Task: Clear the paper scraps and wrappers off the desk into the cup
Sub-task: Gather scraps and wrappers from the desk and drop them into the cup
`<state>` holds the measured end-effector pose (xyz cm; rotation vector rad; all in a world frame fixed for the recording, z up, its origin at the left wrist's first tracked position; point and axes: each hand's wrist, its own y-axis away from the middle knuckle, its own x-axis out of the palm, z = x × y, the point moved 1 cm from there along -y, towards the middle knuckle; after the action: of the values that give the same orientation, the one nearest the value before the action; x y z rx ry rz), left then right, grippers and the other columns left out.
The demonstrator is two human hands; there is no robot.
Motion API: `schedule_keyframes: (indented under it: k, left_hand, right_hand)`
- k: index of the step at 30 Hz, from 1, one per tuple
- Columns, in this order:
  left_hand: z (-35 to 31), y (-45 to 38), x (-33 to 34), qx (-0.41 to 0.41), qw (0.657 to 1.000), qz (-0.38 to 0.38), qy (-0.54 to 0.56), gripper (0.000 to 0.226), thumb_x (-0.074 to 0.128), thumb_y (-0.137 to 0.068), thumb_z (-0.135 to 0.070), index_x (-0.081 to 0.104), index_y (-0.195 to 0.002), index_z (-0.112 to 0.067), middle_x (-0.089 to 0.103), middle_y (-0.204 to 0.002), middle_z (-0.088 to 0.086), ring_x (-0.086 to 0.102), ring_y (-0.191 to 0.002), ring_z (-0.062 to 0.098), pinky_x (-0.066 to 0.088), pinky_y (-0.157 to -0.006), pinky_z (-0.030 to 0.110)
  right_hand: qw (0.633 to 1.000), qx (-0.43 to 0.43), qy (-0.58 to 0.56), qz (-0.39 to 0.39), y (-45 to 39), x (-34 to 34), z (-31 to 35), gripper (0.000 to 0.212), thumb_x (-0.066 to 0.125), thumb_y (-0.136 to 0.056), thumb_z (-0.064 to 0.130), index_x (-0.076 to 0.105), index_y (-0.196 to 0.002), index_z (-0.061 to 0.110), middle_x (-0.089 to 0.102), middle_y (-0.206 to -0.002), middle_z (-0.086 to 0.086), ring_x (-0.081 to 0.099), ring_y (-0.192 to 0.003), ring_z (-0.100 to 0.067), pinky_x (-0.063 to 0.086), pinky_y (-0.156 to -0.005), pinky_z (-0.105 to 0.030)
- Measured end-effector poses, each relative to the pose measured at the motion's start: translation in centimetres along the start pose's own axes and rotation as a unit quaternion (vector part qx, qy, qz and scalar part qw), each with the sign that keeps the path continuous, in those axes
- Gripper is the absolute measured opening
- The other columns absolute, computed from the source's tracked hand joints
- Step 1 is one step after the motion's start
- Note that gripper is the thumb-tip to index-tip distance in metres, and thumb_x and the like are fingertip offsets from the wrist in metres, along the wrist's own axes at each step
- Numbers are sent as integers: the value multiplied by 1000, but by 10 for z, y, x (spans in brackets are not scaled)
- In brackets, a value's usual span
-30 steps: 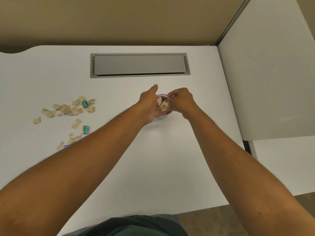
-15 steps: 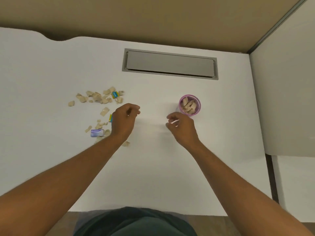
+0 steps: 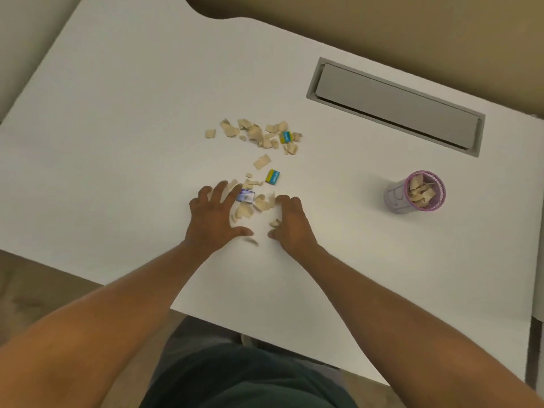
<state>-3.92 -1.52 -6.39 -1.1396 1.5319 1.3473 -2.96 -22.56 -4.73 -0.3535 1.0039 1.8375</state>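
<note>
Tan, ragged paper scraps (image 3: 259, 134) are lying scattered on the smooth white desk (image 3: 117, 142), with small blue-and-yellow rectangular wrappers (image 3: 273, 176) among them and a purple-and-white one (image 3: 246, 196) nearer the hands. The cup (image 3: 415, 192), a pale cylinder with a purple rim, is standing well apart to the right, packed with scraps. A grey rectangular hatch (image 3: 394, 107) is sitting recessed in the desk behind it. The left hand (image 3: 216, 219) is lying spread, fingers apart, hiding some scraps. The right hand (image 3: 290, 222) is curling over scraps; whether it is gripping any is hard to tell.
</note>
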Motion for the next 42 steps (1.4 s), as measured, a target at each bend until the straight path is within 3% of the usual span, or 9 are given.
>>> schedule_keyframes:
  k: [6,11,14,19,22,26,32,37,42]
  left_hand:
    - [-16,-24,-11,41,987,17,156,95,85,-82,-41,34,-161,-28,37,-160,5,43,-136,33,49,-108,44]
    - [-10,-32,-20,107,987,53,107,76,74,-94,-32,37,-160,-30,27,-169,1,41,-136,32,53,-101,42]
    - [-7,-35,-25,131,986,74,76,55,65,-101,-27,48,-153,-28,41,-160,2,44,-133,29,56,-96,42]
    - [-7,-37,-32,139,985,77,70,34,58,-102,-22,64,-136,-23,55,-137,6,50,-123,29,57,-84,43]
    - [-11,-38,-34,141,985,78,58,31,58,-98,-21,66,-128,-19,60,-119,7,53,-113,28,57,-76,42]
    - [-10,-40,-32,133,984,67,97,30,62,-95,-21,70,-124,-18,64,-111,10,56,-108,31,54,-81,43]
    - [-7,-45,-24,53,969,66,231,36,81,-87,-26,78,-121,-15,73,-109,13,65,-105,30,42,-86,26]
    - [-10,-48,-22,-13,954,89,287,24,89,-79,-19,81,-101,-16,75,-91,4,71,-88,25,53,-74,25]
    - [-15,-44,-23,-89,923,92,362,26,95,-72,-16,80,-93,-21,73,-84,-1,67,-73,13,49,-62,15]
  right_hand:
    - [993,-83,41,-68,-31,-7,24,53,83,-77,15,52,-119,11,49,-120,-8,58,-97,-30,54,-78,-44]
    - [960,-105,259,-14,-44,-14,20,114,89,-68,53,29,-160,23,21,-167,-10,32,-143,-39,43,-109,-48]
    - [943,-117,312,20,-45,-2,19,92,75,-87,50,25,-162,29,9,-172,-8,23,-151,-40,38,-116,-50]
    - [949,-123,287,-49,-33,14,22,38,60,-98,13,59,-136,20,33,-161,-9,45,-129,-33,56,-82,-41]
    - [954,-114,272,-56,-27,16,23,24,56,-98,12,63,-121,14,43,-146,-9,49,-114,-31,55,-67,-38]
    - [967,-76,235,-55,-28,16,29,22,55,-99,11,66,-118,12,42,-144,-10,49,-113,-32,52,-70,-37]
    - [983,-48,174,-28,-35,13,33,23,63,-98,15,73,-119,13,36,-159,-6,43,-134,-29,48,-102,-34]
    - [979,-32,197,-41,-41,12,31,20,60,-100,11,76,-111,8,63,-113,-12,62,-104,-28,37,-73,-24]
    - [992,49,-20,-113,-28,-2,20,12,74,-90,14,83,-97,9,76,-100,-4,65,-87,-13,48,-78,-23]
